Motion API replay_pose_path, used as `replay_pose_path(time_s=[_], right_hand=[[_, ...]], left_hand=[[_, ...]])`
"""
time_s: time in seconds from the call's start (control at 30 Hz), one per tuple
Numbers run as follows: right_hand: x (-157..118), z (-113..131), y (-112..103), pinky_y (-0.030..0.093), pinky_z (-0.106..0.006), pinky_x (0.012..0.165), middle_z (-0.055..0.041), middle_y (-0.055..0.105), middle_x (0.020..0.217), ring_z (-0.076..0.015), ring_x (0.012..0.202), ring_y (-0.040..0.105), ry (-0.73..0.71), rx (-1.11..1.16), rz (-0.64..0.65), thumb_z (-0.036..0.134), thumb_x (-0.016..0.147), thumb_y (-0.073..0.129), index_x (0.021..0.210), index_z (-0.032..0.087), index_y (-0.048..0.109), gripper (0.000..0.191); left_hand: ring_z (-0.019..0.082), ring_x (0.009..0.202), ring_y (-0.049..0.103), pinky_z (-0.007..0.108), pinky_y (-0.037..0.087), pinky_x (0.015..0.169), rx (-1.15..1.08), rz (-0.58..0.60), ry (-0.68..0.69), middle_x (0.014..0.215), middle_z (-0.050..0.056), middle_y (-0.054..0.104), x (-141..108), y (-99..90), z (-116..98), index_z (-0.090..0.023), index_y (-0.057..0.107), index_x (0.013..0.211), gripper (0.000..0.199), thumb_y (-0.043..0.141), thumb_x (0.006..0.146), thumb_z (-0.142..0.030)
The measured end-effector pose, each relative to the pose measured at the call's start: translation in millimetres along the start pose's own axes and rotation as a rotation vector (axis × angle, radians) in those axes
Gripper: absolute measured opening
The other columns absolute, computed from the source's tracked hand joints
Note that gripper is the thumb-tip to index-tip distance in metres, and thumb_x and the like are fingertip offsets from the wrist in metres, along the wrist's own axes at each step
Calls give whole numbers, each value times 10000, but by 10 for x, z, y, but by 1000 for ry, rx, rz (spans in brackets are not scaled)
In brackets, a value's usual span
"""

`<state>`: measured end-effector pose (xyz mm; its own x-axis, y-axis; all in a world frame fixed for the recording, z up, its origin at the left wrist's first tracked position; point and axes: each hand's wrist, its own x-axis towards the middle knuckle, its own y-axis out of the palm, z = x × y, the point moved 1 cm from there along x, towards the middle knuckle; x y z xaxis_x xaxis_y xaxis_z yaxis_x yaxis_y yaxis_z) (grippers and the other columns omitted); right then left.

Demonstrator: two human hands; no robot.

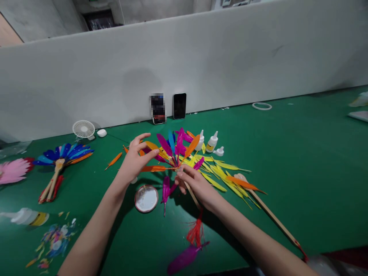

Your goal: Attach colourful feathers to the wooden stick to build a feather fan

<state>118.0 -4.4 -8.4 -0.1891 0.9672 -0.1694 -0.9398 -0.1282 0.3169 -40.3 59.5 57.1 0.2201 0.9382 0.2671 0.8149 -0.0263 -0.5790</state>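
Note:
A feather fan (178,147) with magenta, orange and blue feathers stands over the middle of the green table. My right hand (195,184) is closed round its wooden handle (192,195), just below the feathers; a red tassel (196,232) hangs from the handle's lower end. My left hand (136,155) is at the fan's left side, thumb and fingers apart around the tips of orange and magenta feathers. Whether the fingertips touch them I cannot tell. Below lies a shallow dish of white paste (146,198), with loose magenta feathers (166,189) beside it.
Yellow feathers (221,172) and a wooden stick (273,216) lie right. Behind are glue bottles (212,142) and two phones (179,106) against a white partition (215,69). Left are a blue feather fan (61,155), small fan (83,129), glue bottle (28,217) and feather scraps (56,241).

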Motion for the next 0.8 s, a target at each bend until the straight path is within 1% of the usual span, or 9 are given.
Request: replay_pose_path(time_s=[0.17, 0.3, 0.47, 0.6, 0.73, 0.8], right_hand=[[-17, 32, 21, 325, -235, 451, 72, 525, 546, -61, 398, 414, 4, -14, -3, 425, 658, 571, 680, 216, 373, 289], [-19, 39, 27, 320, -231, 447, 72, 525, 540, -58, 395, 408, 0, -17, 4, 431, 653, 573, 681, 211, 385, 291], [-10, 27, 20, 310, -227, 440, 75, 518, 529, -58, 395, 406, 7, -5, -6, 445, 640, 584, 685, 212, 385, 310], [-13, 16, 22, 313, -230, 443, 73, 513, 530, -63, 399, 407, -5, -25, -5, 463, 641, 585, 681, 213, 382, 324], [-24, 18, 21, 320, -235, 448, 71, 510, 536, -67, 403, 406, -18, -47, -6, 475, 648, 585, 681, 215, 384, 330], [-23, 18, 15, 326, -237, 451, 70, 509, 535, -69, 405, 407, -21, -51, 0, 480, 648, 586, 678, 217, 383, 334]], left_hand=[[249, 1199, 380, 431, 250, 1010, 32, 9, 10, 1252, 75, 474, 4, 6, 13, -195, 607, 618, 173, 586, 680, -355], [249, 1193, 383, 429, 246, 1013, 74, -4, 25, 1230, 78, 490, 10, 12, 20, -195, 605, 630, 151, 592, 673, -339], [245, 1162, 410, 419, 271, 999, 91, -25, 12, 1198, 88, 509, 23, 21, 44, -188, 586, 656, 123, 606, 656, -309], [244, 1123, 444, 416, 303, 972, 72, -48, -20, 1142, 89, 538, 32, 24, 65, -187, 579, 708, 151, 617, 638, -315], [245, 1066, 491, 398, 350, 922, 3, 10, -99, 1155, 106, 530, 33, 26, 70, -168, 579, 680, 171, 593, 650, -335], [242, 1039, 510, 388, 379, 888, -38, 30, -135, 1170, 106, 522, 33, 29, 71, -162, 587, 706, 187, 592, 648, -340]])
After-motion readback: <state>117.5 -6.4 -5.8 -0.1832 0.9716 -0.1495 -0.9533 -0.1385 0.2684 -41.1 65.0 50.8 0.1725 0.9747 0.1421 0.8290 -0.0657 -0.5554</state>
